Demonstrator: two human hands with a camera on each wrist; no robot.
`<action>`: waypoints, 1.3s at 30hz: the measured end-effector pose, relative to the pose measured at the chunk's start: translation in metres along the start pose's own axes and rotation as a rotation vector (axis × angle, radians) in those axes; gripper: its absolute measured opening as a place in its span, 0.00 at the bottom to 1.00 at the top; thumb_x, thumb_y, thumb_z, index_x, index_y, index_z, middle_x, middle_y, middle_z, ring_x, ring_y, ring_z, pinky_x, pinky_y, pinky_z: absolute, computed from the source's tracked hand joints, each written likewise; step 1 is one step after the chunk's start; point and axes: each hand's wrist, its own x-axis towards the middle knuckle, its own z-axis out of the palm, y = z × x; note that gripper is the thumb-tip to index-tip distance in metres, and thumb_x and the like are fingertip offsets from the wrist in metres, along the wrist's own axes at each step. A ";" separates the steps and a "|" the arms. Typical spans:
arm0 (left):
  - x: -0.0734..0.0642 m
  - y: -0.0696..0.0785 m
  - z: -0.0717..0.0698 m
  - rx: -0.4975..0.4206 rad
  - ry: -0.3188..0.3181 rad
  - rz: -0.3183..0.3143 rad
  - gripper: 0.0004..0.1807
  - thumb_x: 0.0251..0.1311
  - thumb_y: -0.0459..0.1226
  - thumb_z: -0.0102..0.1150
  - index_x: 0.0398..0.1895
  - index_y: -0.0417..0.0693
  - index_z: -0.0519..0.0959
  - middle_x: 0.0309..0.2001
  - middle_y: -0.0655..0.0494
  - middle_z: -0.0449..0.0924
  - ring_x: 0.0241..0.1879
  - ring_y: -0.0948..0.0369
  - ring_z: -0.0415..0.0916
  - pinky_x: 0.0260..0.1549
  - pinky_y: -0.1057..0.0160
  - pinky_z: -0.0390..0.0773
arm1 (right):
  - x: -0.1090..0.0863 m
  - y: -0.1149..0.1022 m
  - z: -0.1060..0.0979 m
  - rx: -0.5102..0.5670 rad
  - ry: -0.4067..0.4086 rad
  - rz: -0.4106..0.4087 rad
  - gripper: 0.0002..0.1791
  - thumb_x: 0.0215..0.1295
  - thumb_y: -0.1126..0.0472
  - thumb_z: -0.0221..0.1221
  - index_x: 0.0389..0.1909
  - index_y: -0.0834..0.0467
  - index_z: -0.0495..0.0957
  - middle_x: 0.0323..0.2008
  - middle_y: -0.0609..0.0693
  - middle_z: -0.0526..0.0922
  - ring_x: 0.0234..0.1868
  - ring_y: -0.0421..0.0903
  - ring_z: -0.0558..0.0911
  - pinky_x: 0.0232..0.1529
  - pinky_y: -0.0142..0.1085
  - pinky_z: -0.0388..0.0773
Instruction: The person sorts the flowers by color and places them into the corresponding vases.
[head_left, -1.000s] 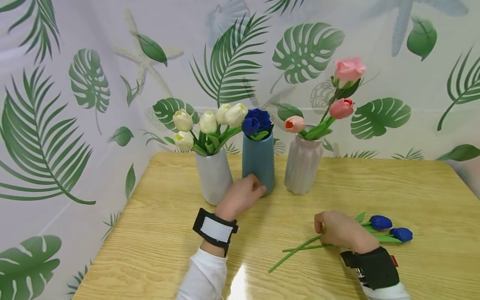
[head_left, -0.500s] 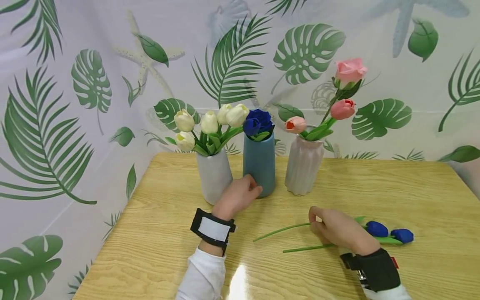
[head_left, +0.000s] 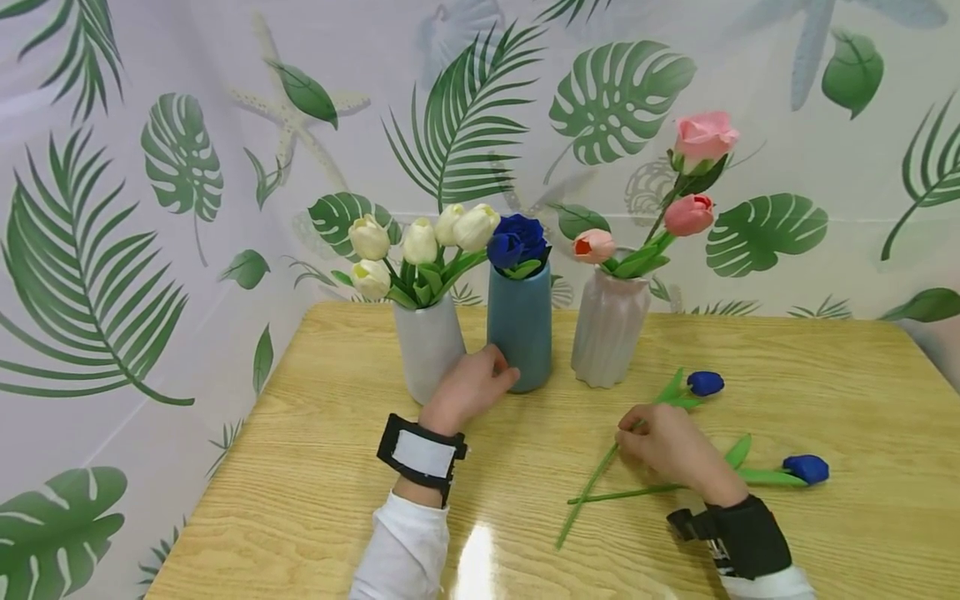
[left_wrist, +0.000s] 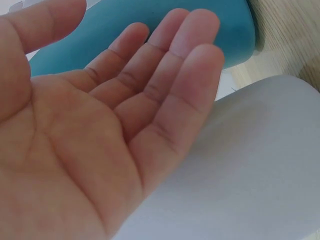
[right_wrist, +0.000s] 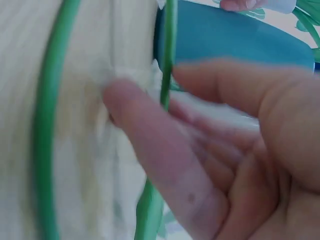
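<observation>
My right hand pinches the green stem of a blue tulip, whose head points to the back right. In the right wrist view the stem passes between thumb and index finger. A second blue tulip lies on the table, its stem running under that hand. My left hand is beside the lower part of the teal vase, in front of the white vase. Its fingers are relaxed and only slightly bent, with nothing in the palm. The teal vase holds a blue rose and a blue tulip.
White tulips fill the white vase. To the right of the teal vase, a ribbed pale pink vase bears pink flowers. Behind the wooden table hangs a leaf-patterned cloth.
My right hand has turned one blue tulip, so its head swings away toward the back and its stem end toward the front. The left hand has hardly moved.
</observation>
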 end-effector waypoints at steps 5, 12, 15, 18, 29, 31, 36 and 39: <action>0.000 0.000 -0.001 -0.001 -0.003 -0.011 0.15 0.73 0.43 0.52 0.48 0.39 0.76 0.29 0.52 0.76 0.24 0.60 0.69 0.25 0.64 0.69 | 0.005 0.004 0.008 0.086 0.189 0.039 0.17 0.69 0.59 0.61 0.49 0.70 0.81 0.35 0.58 0.86 0.28 0.43 0.82 0.28 0.37 0.78; 0.001 -0.001 -0.001 0.018 -0.013 -0.014 0.15 0.73 0.43 0.52 0.48 0.40 0.76 0.29 0.52 0.77 0.24 0.60 0.70 0.25 0.64 0.69 | 0.009 -0.002 0.019 0.921 0.264 0.275 0.21 0.71 0.60 0.59 0.60 0.63 0.68 0.38 0.46 0.87 0.34 0.38 0.87 0.36 0.34 0.84; 0.001 -0.001 -0.001 0.014 -0.014 -0.012 0.14 0.73 0.43 0.52 0.48 0.40 0.76 0.29 0.52 0.76 0.24 0.60 0.70 0.25 0.64 0.69 | 0.011 -0.007 0.024 1.304 0.251 0.382 0.05 0.72 0.63 0.57 0.45 0.58 0.73 0.31 0.42 0.84 0.33 0.37 0.85 0.36 0.29 0.82; 0.001 -0.001 -0.001 0.013 -0.010 -0.014 0.15 0.73 0.43 0.52 0.48 0.40 0.76 0.30 0.51 0.77 0.25 0.59 0.71 0.26 0.64 0.69 | 0.012 -0.011 0.027 1.617 0.207 0.468 0.07 0.74 0.65 0.53 0.34 0.57 0.77 0.29 0.46 0.81 0.31 0.38 0.83 0.35 0.26 0.80; 0.002 0.001 0.005 0.029 0.073 -0.102 0.35 0.71 0.43 0.54 0.68 0.22 0.58 0.49 0.28 0.79 0.42 0.45 0.83 0.40 0.52 0.81 | 0.008 -0.032 0.035 1.700 0.064 0.286 0.13 0.78 0.56 0.48 0.40 0.53 0.80 0.33 0.46 0.81 0.31 0.36 0.84 0.34 0.23 0.80; 0.003 0.001 0.007 -0.008 0.096 -0.094 0.40 0.70 0.43 0.56 0.71 0.24 0.52 0.55 0.26 0.75 0.50 0.43 0.80 0.47 0.50 0.80 | 0.005 -0.036 0.035 1.669 0.059 0.206 0.16 0.79 0.55 0.45 0.41 0.55 0.81 0.33 0.46 0.84 0.32 0.36 0.85 0.35 0.24 0.80; 0.010 0.000 0.014 -0.094 0.152 -0.072 0.48 0.68 0.47 0.58 0.77 0.31 0.42 0.71 0.29 0.57 0.69 0.42 0.63 0.63 0.49 0.70 | 0.000 -0.042 0.035 1.743 0.029 0.054 0.20 0.80 0.57 0.43 0.42 0.60 0.83 0.33 0.49 0.86 0.34 0.38 0.87 0.37 0.25 0.81; 0.015 0.000 0.017 -0.139 0.189 -0.057 0.53 0.67 0.48 0.60 0.78 0.37 0.36 0.75 0.32 0.49 0.72 0.43 0.58 0.65 0.49 0.68 | -0.002 -0.044 0.034 1.856 -0.034 -0.044 0.21 0.81 0.59 0.40 0.44 0.63 0.82 0.33 0.53 0.86 0.35 0.40 0.87 0.38 0.26 0.81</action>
